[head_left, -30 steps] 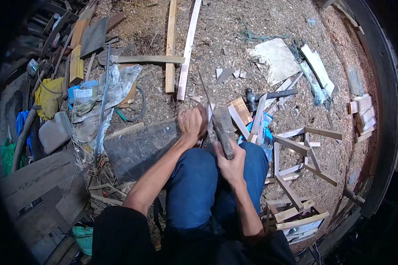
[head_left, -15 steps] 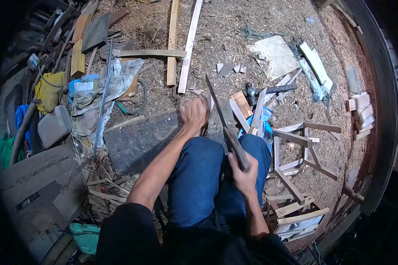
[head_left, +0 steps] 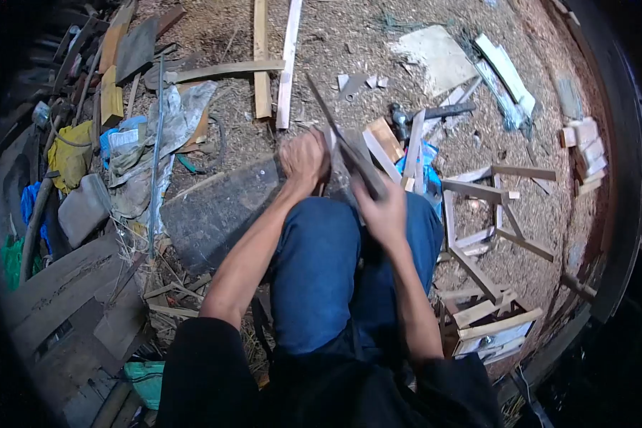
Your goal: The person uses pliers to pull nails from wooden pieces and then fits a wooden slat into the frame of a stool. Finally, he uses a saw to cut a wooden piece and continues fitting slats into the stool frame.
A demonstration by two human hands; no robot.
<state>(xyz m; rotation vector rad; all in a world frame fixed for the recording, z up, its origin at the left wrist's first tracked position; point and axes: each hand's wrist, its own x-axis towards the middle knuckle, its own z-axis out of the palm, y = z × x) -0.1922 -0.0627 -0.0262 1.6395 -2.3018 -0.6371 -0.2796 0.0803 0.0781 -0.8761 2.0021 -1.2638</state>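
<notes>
My right hand [head_left: 381, 214] is closed round the handle of a long, dark-bladed handsaw [head_left: 333, 121], seen almost edge-on; its teeth do not show. The blade points forward and left, passing just right of my left hand [head_left: 304, 160]. That hand is closed on a pale strip of wood [head_left: 329, 137], mostly hidden by the fingers, at the dark thick board [head_left: 221, 207]. The board lies in front of my knees. Whether the blade touches the strip is hard to make out.
Right of the board lie a hammer [head_left: 435, 114], wood offcuts [head_left: 384, 152] and a wooden frame [head_left: 478, 190]. Two long slats [head_left: 289, 64] lie ahead on the chip-covered ground. At left are a metal rod [head_left: 157, 150], rags and a yellow cloth [head_left: 71, 153].
My right hand has pushed the saw forward and slightly left, along the blade's line. My left hand stays in place on the board. The whole view has shifted slightly.
</notes>
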